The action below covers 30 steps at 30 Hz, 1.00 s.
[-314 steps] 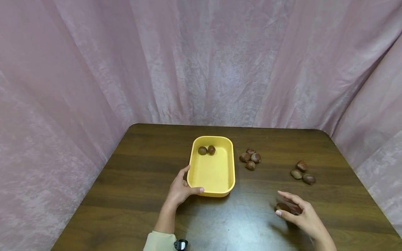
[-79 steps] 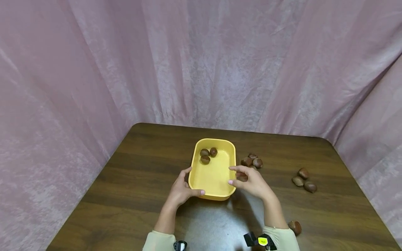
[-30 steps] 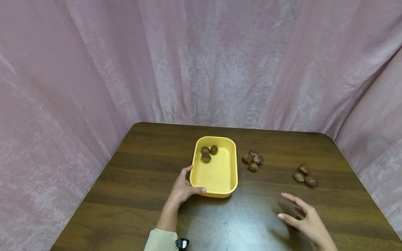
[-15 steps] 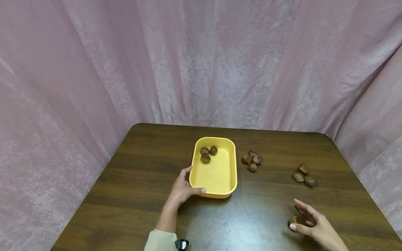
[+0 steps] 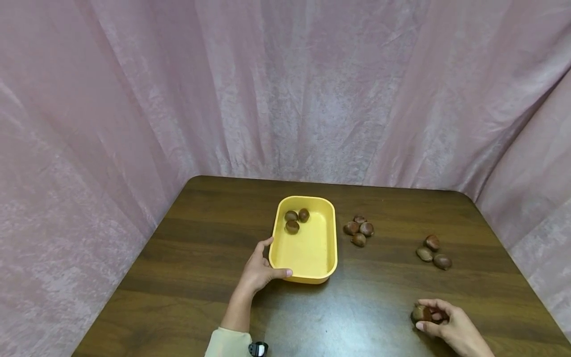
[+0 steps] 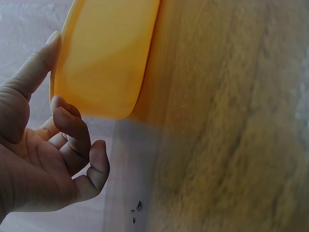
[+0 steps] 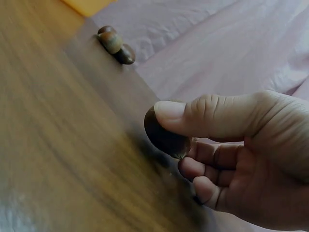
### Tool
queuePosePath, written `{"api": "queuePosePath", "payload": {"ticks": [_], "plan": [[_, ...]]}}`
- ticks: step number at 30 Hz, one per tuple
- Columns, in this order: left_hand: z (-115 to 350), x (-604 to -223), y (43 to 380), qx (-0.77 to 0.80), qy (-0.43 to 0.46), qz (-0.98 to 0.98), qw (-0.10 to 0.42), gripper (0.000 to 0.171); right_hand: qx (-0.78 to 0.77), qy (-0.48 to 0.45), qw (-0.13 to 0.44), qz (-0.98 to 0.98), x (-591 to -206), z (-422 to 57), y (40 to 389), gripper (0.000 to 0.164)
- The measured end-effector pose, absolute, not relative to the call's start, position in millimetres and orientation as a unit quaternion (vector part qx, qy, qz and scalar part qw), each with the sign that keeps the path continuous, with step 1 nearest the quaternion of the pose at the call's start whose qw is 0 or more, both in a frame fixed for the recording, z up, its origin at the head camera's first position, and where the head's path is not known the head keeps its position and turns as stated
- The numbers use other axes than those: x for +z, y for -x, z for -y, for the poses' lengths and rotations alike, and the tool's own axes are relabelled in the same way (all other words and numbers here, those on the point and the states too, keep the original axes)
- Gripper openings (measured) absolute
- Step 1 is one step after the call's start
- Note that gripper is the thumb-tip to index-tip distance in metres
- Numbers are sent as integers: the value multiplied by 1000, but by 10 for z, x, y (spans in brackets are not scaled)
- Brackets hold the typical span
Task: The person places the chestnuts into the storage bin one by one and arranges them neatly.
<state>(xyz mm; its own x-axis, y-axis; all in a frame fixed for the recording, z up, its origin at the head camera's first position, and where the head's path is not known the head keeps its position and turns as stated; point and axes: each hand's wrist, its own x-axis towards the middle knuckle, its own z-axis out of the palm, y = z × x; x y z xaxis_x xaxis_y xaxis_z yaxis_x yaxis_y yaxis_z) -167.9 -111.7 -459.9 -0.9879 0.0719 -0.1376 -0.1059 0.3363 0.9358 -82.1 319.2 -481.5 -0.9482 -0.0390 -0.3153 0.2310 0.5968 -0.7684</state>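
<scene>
At the near left corner of a yellow plastic tray point(image 5: 312, 258), my left hand point(image 5: 257, 270) grips the rim and side between thumb and fingers. Three brown chestnuts point(image 5: 292, 227) lie together in the tray's far left part. On the right, close to the table's near side, my right hand point(image 5: 452, 325) pinches a single chestnut point(image 5: 421, 314) between thumb and fingers. The right wrist view shows the thumb lying across this dark chestnut point(image 7: 164, 135), with the other fingers curled beneath. Whether it still touches the table, I cannot tell.
Just right of the tray, several chestnuts point(image 5: 359, 240) form a cluster. Three more chestnuts point(image 5: 425, 254) sit farther right. All stand on a dark wooden table point(image 5: 187, 248) with rounded far corners, and a pink curtain point(image 5: 312, 89) hangs behind it.
A third chestnut has joined the two in the tray. My right hand has come back from the tray to the near right and closed on another chestnut. My left hand stays at the tray corner.
</scene>
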Motion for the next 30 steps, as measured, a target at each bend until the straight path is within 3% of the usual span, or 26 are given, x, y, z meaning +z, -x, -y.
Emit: {"api": "queuePosePath", "payload": {"ticks": [10,21,30], "plan": [[1117,-4617,1676,573,8,-816,73,101,-453,-19,104,-885,-4683,-3072,853,58],[1111,-4630,1682,576,8,-814,76,101,-497,64,33,-865,-4598,-2755,1247,54],[1118,-4618,1683,575,6,-815,68,101,-503,98,37,-858,-4473,-2603,1540,55]]}}
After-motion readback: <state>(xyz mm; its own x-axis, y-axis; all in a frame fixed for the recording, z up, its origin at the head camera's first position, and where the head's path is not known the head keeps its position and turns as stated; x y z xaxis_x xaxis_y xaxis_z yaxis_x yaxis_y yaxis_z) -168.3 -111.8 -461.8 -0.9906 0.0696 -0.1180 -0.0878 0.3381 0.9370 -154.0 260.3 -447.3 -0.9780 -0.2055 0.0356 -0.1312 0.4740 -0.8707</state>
